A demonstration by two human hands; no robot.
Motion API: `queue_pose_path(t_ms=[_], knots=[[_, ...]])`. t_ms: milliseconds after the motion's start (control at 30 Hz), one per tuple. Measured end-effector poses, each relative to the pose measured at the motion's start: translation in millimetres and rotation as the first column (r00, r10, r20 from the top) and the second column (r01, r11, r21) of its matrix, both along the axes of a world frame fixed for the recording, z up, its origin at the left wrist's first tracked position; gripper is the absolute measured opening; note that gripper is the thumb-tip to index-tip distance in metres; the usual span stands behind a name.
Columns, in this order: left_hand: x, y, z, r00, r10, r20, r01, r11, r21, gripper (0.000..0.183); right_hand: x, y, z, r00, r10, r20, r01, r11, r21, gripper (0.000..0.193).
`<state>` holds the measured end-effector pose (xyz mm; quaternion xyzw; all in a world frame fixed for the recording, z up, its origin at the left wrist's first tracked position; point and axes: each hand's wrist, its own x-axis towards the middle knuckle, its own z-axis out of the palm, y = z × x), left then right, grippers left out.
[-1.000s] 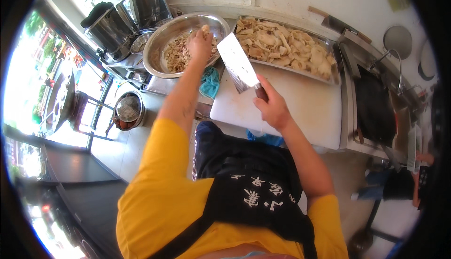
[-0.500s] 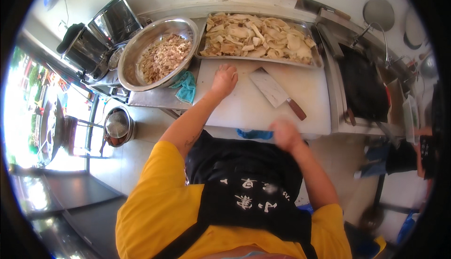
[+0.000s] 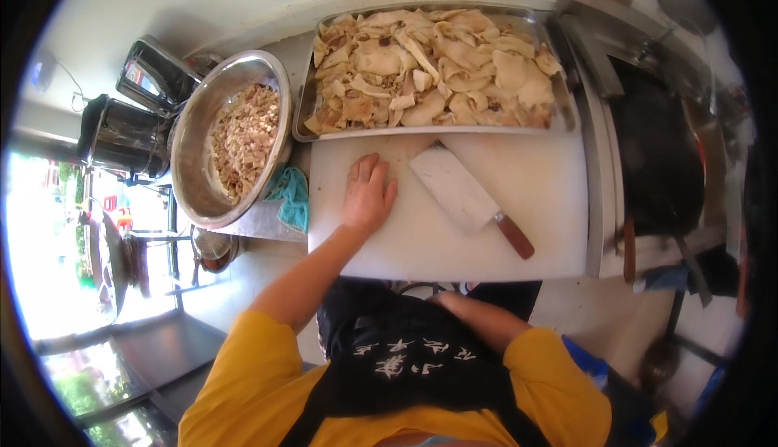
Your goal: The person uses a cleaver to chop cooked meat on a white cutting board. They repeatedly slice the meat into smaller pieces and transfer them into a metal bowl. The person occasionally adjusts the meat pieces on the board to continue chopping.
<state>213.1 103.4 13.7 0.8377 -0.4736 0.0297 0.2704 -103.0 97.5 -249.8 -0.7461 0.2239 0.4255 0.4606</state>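
Observation:
My left hand (image 3: 369, 195) rests palm down near the left side of a white cutting board (image 3: 381, 248), fingers stretched out with nothing in them. A cleaver (image 3: 456, 184) lies flat beside it, its brown wooden handle (image 3: 515, 236) angled toward the near right. My right hand (image 3: 444, 299) is against the front of my black apron (image 3: 421, 390), below the board's near edge; its fingers are hidden. Past the board, a metal tray (image 3: 442, 130) is heaped with pale sliced pieces that look like meat or skin (image 3: 470, 66).
Left of the board stands a steel bowl (image 3: 189, 143) of chopped, meat-like bits (image 3: 247, 135). A teal cloth (image 3: 292, 198) hangs between bowl and board. On the right is a metal counter with a large black pan (image 3: 655, 155). Behind the bowl are dark metal containers (image 3: 126, 139).
My right hand has dropped from near the board's front edge to my apron. The view has shifted closer over the board. The blue item at the near edge no longer shows.

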Motion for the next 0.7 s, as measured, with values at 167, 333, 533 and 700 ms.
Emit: queue_pose_path(t_ms=[167, 333, 533, 700], knots=[[2.4, -3.9, 5.2, 1.000, 0.011, 0.001, -0.011, 0.998, 0.057, 0.041, 22.1, -26.1, 52.0, 0.981, -0.192, -0.003, 0.192, 0.981, 0.016, 0.031], [4.9, -8.0, 8.9, 0.999, 0.008, -0.034, -0.005, 0.996, 0.094, 0.043, 46.5, -57.0, 91.6, 0.945, -0.326, 0.002, 0.326, 0.945, 0.021, 0.031], [6.6, -9.8, 6.1, 0.999, -0.007, -0.032, 0.011, 0.994, 0.108, 0.043, 61.4, -89.5, 115.6, 0.900, -0.434, 0.041, 0.434, 0.901, 0.009, 0.032], [8.0, -10.4, 4.0, 1.000, -0.030, 0.005, 0.030, 0.996, 0.081, 0.042, 57.9, -104.7, 118.1, 0.874, -0.474, 0.111, 0.477, 0.879, -0.002, 0.032]])
